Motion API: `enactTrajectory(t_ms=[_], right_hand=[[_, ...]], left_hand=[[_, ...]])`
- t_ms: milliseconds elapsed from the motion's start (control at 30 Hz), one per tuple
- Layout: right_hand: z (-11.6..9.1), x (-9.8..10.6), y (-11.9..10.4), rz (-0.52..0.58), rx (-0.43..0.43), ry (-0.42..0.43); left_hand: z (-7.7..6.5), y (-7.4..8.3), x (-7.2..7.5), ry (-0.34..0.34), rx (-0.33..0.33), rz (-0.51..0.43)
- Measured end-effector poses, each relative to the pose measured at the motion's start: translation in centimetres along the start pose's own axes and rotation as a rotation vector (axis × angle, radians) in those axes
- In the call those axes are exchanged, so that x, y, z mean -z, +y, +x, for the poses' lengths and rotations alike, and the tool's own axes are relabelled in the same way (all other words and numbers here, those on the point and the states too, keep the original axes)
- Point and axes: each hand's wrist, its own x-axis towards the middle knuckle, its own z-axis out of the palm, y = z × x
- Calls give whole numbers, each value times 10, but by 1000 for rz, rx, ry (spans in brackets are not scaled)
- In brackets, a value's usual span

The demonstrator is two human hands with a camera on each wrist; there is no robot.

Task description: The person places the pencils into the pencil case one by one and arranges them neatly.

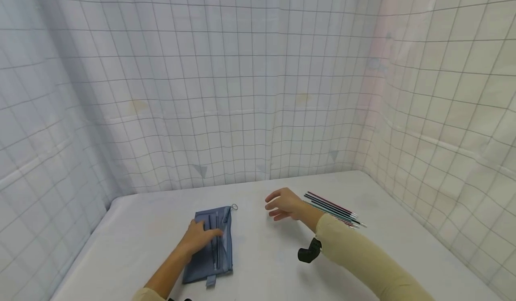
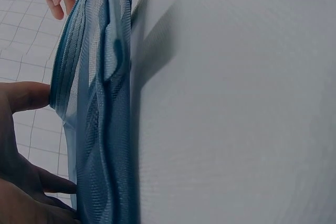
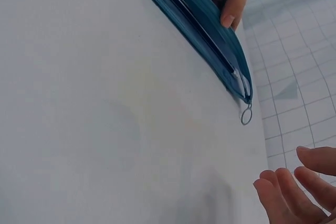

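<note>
A blue mesh zip pouch (image 1: 201, 263) lies flat on the white table, with a metal ring (image 1: 234, 207) at its far right corner. My left hand (image 1: 197, 238) rests across it, thumb and fingers spread. In the left wrist view the thumb (image 2: 31, 95) touches the zipped edge of the upper layer. Slim dark sticks (image 3: 202, 30) show inside the pouch, along its gaping side. To the right of the pouch, my right hand (image 1: 285, 204) hovers above the table, fingers loosely bent and holding nothing. Beyond its wrist lies a group of slim paintbrushes (image 1: 330, 207).
A grid-patterned white curtain (image 1: 242, 90) encloses the back and both sides of the table. The brushes have red, dark and teal handles and lie roughly parallel at the right. A short fabric tab (image 1: 211, 281) sticks out from the pouch's near edge.
</note>
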Motion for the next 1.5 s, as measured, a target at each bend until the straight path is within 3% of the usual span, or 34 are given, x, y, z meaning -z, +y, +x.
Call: enactTrajectory(t_ms=[467,900,1033,1267,1500], right_hand=[[-3,37,12,-48,14,0],[-14,80,27,-137,46,51],[-16,92,32,-202,50,84],[-20,112,43,-421,73,135],[-29,128,56,-585,138,158]], left_hand=[[3,-2,3,-15,4,13],[1,3,2,-6,17,15],[1,4,2,-8,18,14],[3,2,1,-6,17,26],[2,2,1,-8,12,20]])
